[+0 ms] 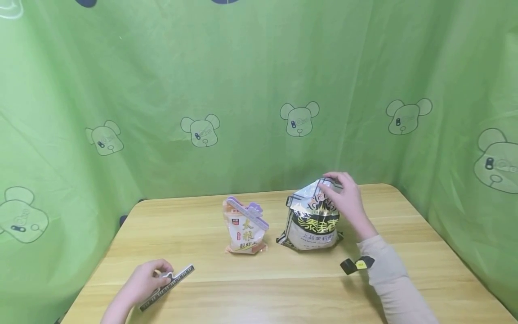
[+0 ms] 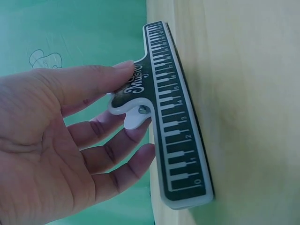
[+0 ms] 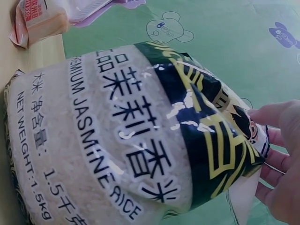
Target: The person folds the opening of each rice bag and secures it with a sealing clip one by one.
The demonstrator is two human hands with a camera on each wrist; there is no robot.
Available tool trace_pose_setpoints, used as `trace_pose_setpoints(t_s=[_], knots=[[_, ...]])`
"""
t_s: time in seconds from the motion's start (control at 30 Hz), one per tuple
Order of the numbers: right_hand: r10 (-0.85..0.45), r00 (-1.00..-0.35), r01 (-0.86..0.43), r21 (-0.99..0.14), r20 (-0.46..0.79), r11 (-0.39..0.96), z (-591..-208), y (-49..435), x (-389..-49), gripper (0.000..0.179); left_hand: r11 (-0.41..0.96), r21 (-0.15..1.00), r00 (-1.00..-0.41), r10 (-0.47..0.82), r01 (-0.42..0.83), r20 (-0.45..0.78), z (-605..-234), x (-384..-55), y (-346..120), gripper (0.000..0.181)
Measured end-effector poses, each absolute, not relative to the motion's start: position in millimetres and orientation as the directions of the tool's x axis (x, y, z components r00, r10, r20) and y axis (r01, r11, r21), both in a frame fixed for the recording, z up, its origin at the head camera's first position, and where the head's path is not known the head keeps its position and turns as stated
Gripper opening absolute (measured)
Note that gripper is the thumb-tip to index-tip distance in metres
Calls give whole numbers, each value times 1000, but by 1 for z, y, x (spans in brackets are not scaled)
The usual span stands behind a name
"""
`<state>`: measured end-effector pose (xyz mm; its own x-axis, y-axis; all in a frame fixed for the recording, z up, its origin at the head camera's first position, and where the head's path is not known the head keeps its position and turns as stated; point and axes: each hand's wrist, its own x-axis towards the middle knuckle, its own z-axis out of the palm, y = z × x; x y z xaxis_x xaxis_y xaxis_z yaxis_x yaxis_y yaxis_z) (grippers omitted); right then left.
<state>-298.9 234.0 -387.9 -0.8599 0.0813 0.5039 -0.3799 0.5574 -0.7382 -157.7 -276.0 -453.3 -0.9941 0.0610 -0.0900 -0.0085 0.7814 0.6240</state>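
My left hand (image 1: 141, 281) pinches a black-and-white piano-key clip (image 1: 178, 279) by its handle, low over the table's left front. The left wrist view shows the thumb on the handle of this ruler-marked clip (image 2: 176, 112), the other fingers curled behind. At the right, my right hand (image 1: 348, 200) grips the folded upper edge of a jasmine rice bag (image 1: 313, 229), which stands on the table. In the right wrist view the bag's top lies between thumb and fingers (image 3: 279, 159). The bag's clear lower part shows rice grains.
Left of the rice bag stands a smaller food packet (image 1: 241, 234), its top closed by a purple clip (image 1: 247, 212). A black strap with a yellow label (image 1: 360, 264) is at the right wrist. Green curtain (image 1: 251, 81) surrounds the wooden table (image 1: 226, 297).
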Motion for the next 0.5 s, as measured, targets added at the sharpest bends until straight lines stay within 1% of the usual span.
trace_pose_setpoints(t_s=[0.17, 0.33, 0.5], knots=[[70, -861, -380, -728, 504, 571, -383, 234, -298, 42, 786, 618, -996, 63, 12, -61, -451, -163, -273, 24], [72, -861, -372, -720, 504, 586, -383, 234, -298, 40, 788, 616, -997, 61, 13, -57, -445, -168, -270, 27], [72, -864, -363, -716, 498, 597, -382, 236, -299, 39, 794, 605, -996, 90, 60, -20, -435, -173, -268, 29]])
